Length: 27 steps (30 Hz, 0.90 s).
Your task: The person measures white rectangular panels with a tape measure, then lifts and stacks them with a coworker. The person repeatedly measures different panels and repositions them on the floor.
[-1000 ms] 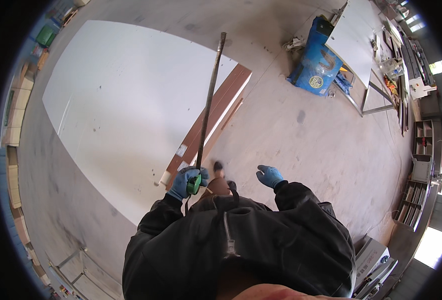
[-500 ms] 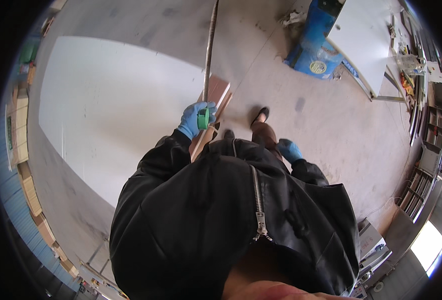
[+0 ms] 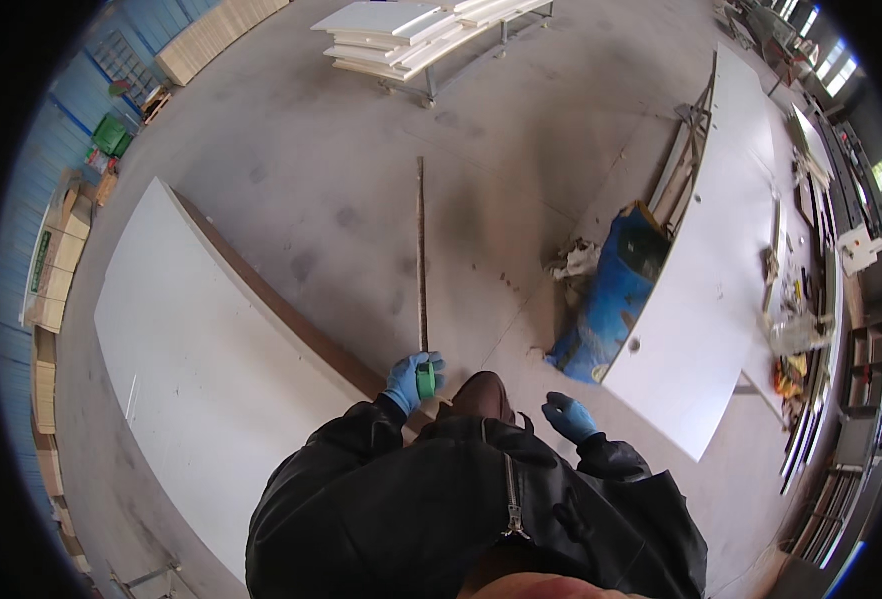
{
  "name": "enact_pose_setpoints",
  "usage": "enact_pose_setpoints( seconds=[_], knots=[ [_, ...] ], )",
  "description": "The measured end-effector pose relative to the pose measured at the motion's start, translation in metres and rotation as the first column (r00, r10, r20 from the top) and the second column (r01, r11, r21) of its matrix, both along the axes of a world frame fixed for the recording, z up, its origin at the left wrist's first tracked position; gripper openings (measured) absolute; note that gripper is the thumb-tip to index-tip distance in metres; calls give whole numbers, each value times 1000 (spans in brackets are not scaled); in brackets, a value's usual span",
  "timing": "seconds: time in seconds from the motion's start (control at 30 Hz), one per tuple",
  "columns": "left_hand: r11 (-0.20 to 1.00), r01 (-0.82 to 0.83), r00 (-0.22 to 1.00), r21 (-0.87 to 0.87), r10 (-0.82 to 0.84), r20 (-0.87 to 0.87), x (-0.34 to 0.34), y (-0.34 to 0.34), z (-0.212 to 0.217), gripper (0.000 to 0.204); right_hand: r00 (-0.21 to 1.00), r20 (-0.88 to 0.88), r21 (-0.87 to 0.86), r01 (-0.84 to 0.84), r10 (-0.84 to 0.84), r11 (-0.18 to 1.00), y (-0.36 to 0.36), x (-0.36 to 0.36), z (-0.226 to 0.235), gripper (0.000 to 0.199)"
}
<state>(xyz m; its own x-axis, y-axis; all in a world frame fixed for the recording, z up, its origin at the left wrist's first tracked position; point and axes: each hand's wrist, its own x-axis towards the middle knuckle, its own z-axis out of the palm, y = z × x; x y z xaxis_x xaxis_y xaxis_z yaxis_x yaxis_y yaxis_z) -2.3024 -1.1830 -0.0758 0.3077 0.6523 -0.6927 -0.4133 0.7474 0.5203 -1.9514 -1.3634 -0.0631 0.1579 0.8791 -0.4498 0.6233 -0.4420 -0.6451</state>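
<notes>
In my gloved left hand (image 3: pixel 408 383), the fingers are closed round a long, thin, brown-grey rod (image 3: pixel 421 255), which points away from me over the floor. A green rounded thing (image 3: pixel 426 380), like a tape measure or a roll of tape, sits against the same hand. On the right, my blue-gloved right hand (image 3: pixel 573 418) hangs beside my leg with loosely bent fingers and nothing visible in it. A large white panel (image 3: pixel 231 389) with a brown edge lies to my left, close to the left hand.
A blue drum-like container (image 3: pixel 608 314) stands ahead on the right, beside a white-topped table (image 3: pixel 705 329) with tools and a clear jug along its far side. Farther ahead, a wheeled rack holds stacked white boards (image 3: pixel 401 45). Cartons and a green bin (image 3: pixel 111 136) line the left wall.
The view has tilted up, bringing the board rack and the rod's far end into sight. My left hand still holds the rod, and my right hand has come forward a little from my side.
</notes>
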Motion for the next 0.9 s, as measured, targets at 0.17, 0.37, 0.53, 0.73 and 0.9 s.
enact_pose_setpoints(
  seconds=[0.17, 0.37, 0.53, 0.73, 0.9],
  knots=[
    [990, 25, 987, -141, -2, 161, 49, 134, -12, 28, 992, -96, 48, -76, 81, 996, 132, 33, -8, 46],
    [996, 82, 996, -26, -81, 28, 103, 343, 2, 27, 990, -93, 105, 116, -106, 988, 293, 68, -51, 29],
    [968, 238, 969, 80, -232, -80, 121, 522, 24, 32, 978, -171, 7, 126, -123, 992, 422, 95, -57, 34],
    [898, 431, 868, 90, -386, -312, 148, 733, 29, 36, 989, -126, 95, -69, 80, 993, 561, 184, -97, 38],
    [938, 324, 896, 128, -261, -359, 172, 878, 44, 27, 757, 278, -264, -532, 591, 805, 720, 273, -149, 36]
  ],
)
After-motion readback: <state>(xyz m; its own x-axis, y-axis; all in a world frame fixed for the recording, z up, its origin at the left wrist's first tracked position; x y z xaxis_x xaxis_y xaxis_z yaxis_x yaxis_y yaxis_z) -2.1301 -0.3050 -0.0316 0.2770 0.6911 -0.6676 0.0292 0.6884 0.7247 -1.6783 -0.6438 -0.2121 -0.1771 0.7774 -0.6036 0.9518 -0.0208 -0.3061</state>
